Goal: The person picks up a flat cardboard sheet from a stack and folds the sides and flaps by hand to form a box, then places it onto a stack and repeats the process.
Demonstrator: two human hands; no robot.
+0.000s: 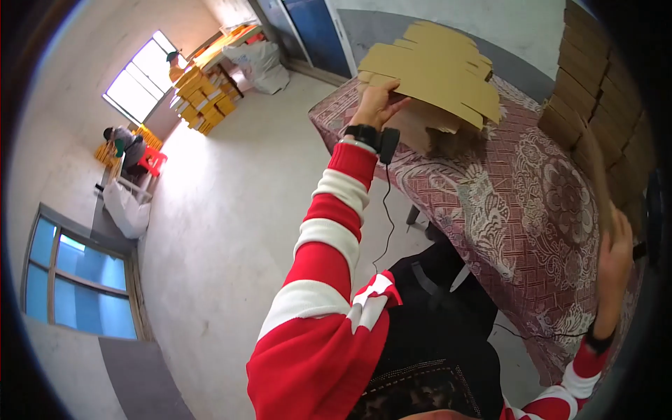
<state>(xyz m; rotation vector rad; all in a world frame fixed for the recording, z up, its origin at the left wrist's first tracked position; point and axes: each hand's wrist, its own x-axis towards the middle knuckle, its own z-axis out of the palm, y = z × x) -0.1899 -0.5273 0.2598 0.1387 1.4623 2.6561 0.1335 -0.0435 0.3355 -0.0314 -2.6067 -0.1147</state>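
- The table (518,203), under a patterned red-and-white cloth, stands in front of the person.
- Boxes (584,66), brown, rise in a stack at the table's far right; by their look, these are made up. Whether they stand on the table or just beyond it cannot be told.
- Sheets (434,70), flat, tan and notched, lie in a loose pile at the table's far left, over other brown cardboard. None of the tops in sight is folded, so folding appears to be left for these.
- Panel (598,168), thin and brown, tilts up above the table's right edge, seen nearly edge-on; whether it is part-folded cannot be told.
- Right hand (614,252), by the table's right edge: fingers fairly straight, seemingly closed on the panel's lower end.
- Left hand (378,105), over the table's far left: half open, thumb spread, fingers touching the sheets' near edge; whether it grips them cannot be told.
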